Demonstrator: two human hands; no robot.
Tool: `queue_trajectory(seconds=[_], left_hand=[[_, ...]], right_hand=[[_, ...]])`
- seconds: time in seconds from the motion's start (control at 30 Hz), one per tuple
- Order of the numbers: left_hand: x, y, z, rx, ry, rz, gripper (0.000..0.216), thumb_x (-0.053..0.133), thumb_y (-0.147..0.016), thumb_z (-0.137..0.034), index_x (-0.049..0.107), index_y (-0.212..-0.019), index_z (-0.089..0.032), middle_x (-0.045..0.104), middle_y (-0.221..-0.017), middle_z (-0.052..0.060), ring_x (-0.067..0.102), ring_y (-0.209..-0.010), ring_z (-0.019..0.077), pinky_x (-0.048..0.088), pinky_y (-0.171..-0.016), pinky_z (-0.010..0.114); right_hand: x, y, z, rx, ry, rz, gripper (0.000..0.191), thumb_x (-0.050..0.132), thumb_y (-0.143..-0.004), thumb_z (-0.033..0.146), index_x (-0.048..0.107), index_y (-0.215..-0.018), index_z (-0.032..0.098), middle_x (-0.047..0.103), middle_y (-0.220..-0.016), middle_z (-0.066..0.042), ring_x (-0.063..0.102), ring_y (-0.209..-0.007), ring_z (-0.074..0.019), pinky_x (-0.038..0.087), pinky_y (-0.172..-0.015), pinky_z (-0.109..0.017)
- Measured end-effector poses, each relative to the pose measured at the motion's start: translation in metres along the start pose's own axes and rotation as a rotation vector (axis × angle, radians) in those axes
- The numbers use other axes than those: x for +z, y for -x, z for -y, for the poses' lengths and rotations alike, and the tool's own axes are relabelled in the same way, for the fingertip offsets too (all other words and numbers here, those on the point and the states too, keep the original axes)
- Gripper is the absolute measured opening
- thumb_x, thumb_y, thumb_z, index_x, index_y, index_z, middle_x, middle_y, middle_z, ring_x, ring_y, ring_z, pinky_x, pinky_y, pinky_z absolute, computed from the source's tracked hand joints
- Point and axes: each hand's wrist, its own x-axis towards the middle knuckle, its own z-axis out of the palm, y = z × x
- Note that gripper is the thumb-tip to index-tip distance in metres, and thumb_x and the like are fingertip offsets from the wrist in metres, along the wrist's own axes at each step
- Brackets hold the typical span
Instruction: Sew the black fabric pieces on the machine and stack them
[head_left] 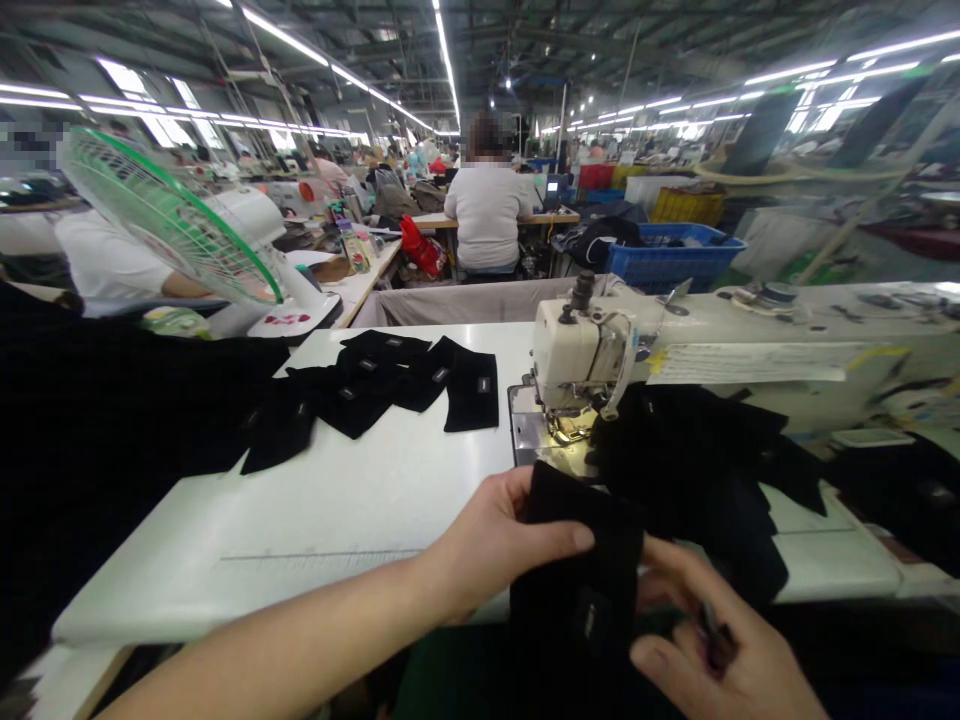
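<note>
My left hand [517,545] pinches the upper left edge of a black fabric piece [574,570], thumb on top and fingers behind. A small label [590,620] shows on the lower part of the piece, which hangs in front of the table edge. Beside its right edge is my right hand [712,625], index finger at the cloth and fingers curled. A small dark object [716,640] sits in that palm; its kind cannot be made out. Just beyond the cloth stands the sewing machine head [574,350], its presser foot [570,430] over the metal plate.
Several labelled black pieces [375,375] lie on the white table [337,500] at left. More black fabric [690,480] is heaped right of the needle. A fan [172,220] stands at the left, a blue crate [675,255] behind the machine. A person [487,210] sits ahead.
</note>
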Motion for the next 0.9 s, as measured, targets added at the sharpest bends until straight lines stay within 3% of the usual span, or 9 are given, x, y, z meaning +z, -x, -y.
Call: queue_trajectory(seconds=[0.07,0.13,0.23,0.4,0.63,0.77,0.9], left_hand=[[-0.011,-0.007,0.003,0.010,0.024,-0.175,0.038,0.089,-0.063,-0.025,0.068,-0.094,-0.017,0.073,-0.089,0.002,0.069,-0.080,0.0167,0.055,-0.080,0.030],[-0.024,-0.014,0.000,0.008,-0.036,-0.212,0.047,0.088,-0.060,-0.019,0.067,-0.103,-0.019,0.073,-0.091,0.001,0.068,-0.081,0.0164,0.055,-0.079,0.029],[-0.044,-0.031,-0.013,-0.074,-0.251,-0.066,0.056,0.086,-0.061,-0.018,0.070,-0.115,-0.023,0.074,-0.095,0.001,0.069,-0.084,0.0177,0.054,-0.080,0.031],[-0.062,-0.065,-0.028,-0.045,-0.646,0.164,0.013,0.079,-0.074,-0.027,0.079,-0.085,-0.021,0.076,-0.086,0.002,0.069,-0.086,0.0189,0.052,-0.087,0.033],[-0.070,-0.099,-0.016,0.207,-1.048,-0.014,0.012,0.066,-0.085,-0.023,0.076,-0.080,-0.017,0.074,-0.081,0.001,0.067,-0.080,0.0183,0.052,-0.081,0.031],[-0.074,-0.114,-0.003,0.376,-1.345,-0.118,0.015,0.062,-0.087,-0.018,0.075,-0.080,-0.019,0.072,-0.089,0.003,0.066,-0.088,0.0212,0.052,-0.082,0.033],[-0.080,-0.124,0.004,0.384,-1.255,-0.080,0.012,0.063,-0.087,-0.018,0.073,-0.081,-0.017,0.071,-0.088,0.003,0.066,-0.084,0.0189,0.052,-0.082,0.031]], right_hand=[[0.016,-0.001,-0.011,0.132,-0.117,0.151,0.036,0.077,-0.072,0.052,0.077,-0.094,0.024,0.073,-0.077,-0.004,0.062,-0.055,-0.0179,0.049,-0.046,-0.025],[0.032,0.002,-0.020,0.225,-0.202,0.183,0.034,0.072,-0.076,0.054,0.076,-0.082,0.020,0.072,-0.074,-0.005,0.067,-0.068,-0.0213,0.053,-0.058,-0.027],[0.046,0.006,-0.025,0.283,-0.231,0.177,0.039,0.067,-0.080,0.057,0.073,-0.081,0.019,0.066,-0.070,-0.002,0.062,-0.067,-0.0194,0.051,-0.062,-0.027],[0.046,0.002,-0.022,0.291,-0.183,0.213,0.034,0.063,-0.084,0.051,0.070,-0.082,0.018,0.063,-0.073,-0.001,0.059,-0.070,-0.0177,0.048,-0.065,-0.026],[0.053,0.011,-0.030,0.314,-0.187,0.273,0.034,0.059,-0.089,0.048,0.074,-0.094,0.018,0.070,-0.074,-0.003,0.068,-0.073,-0.0205,0.053,-0.072,-0.028],[0.058,0.018,-0.035,0.252,-0.176,0.192,0.041,0.054,-0.093,0.052,0.074,-0.102,0.018,0.072,-0.080,-0.005,0.067,-0.067,-0.0179,0.053,-0.066,-0.027],[0.055,0.010,-0.033,0.252,-0.129,0.111,0.045,0.052,-0.094,0.058,0.069,-0.100,0.017,0.070,-0.076,-0.003,0.057,-0.049,-0.0128,0.047,-0.051,-0.025]])
